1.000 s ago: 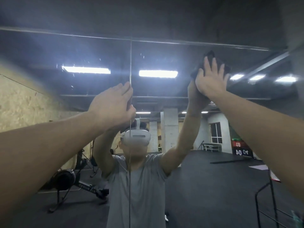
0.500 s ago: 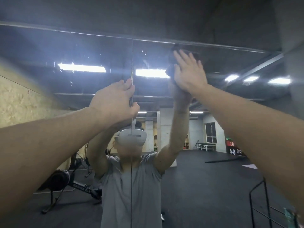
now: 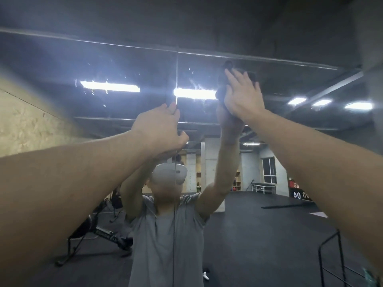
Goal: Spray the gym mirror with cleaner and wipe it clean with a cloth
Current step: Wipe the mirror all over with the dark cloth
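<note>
— Glass first, since it's the biggest thing here: the mirror [image 3: 259, 83] fills nearly the whole view, with a vertical seam [image 3: 176, 79] between two panels. How would you handle this wiping pass?

— Keep the right hand [image 3: 243, 98] flat, as it is now: fingers straight and spread, palm pressing the dark cloth [image 3: 224, 79] against the glass. I'd judge even pressure matters most this high up, close under the mirror's top edge, because an arm at full stretch tends to lighten off and leave streaks. Overlapping strokes, working down from that edge, should catch any runs.

— And the left hand [image 3: 159, 129]?

— It sits lower than the right hand and to its left, right at the seam, fingers loosely curled. Whether it holds anything I can't tell; its far side is hidden. No spray bottle shows.

— How does the glass itself look?

— Just left of the cloth, around the reflected ceiling lights [image 3: 109, 87], there are small bright specks and droplets on the surface, so I'd say that patch is wet and unwiped. To the right of the right hand the glass reads cleaner, though it's dark there.

— The cloth?

— Small, dark, bunched under the palm, peeking out above the fingertips and at the thumb side. Refolding to a dry face may help if smears appear.
</note>
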Tool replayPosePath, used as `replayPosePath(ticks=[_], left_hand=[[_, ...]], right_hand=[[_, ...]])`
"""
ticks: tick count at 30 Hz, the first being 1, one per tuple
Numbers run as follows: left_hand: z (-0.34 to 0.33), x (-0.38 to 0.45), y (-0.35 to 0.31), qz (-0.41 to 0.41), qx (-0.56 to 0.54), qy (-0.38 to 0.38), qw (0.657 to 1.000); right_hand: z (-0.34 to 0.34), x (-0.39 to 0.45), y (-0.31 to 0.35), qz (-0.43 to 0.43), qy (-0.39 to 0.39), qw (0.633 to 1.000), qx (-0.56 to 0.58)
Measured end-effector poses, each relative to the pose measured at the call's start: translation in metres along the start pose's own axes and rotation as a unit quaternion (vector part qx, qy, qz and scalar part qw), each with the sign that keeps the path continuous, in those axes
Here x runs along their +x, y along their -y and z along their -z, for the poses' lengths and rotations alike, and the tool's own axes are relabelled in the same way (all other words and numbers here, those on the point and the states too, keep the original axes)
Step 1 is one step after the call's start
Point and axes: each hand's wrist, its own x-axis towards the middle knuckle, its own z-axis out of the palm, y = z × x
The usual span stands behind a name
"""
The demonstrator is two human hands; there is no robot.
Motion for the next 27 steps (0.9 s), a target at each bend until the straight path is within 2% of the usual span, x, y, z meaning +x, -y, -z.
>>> replayPosePath(ticks=[6,13,21,25,27], left_hand=[[-0.003,0.000,0.003,-0.009,-0.002,-0.013,1.000],[-0.004,0.000,0.004,-0.014,0.012,-0.023,1.000],[-0.002,0.000,0.003,-0.010,-0.006,-0.002,1.000],[-0.003,0.000,0.008,-0.024,-0.038,0.005,0.999],[-0.008,-0.002,0.011,-0.029,-0.081,0.004,0.996]], right_hand=[[-0.005,-0.035,-0.010,0.036,0.006,0.999,-0.006],[0.012,0.011,0.004,0.006,0.023,1.000,-0.018],[0.001,-0.036,-0.020,0.017,0.011,1.000,-0.007],[-0.007,0.000,0.007,-0.029,0.011,1.000,0.001],[-0.015,0.011,0.040,-0.019,0.001,1.000,-0.004]])
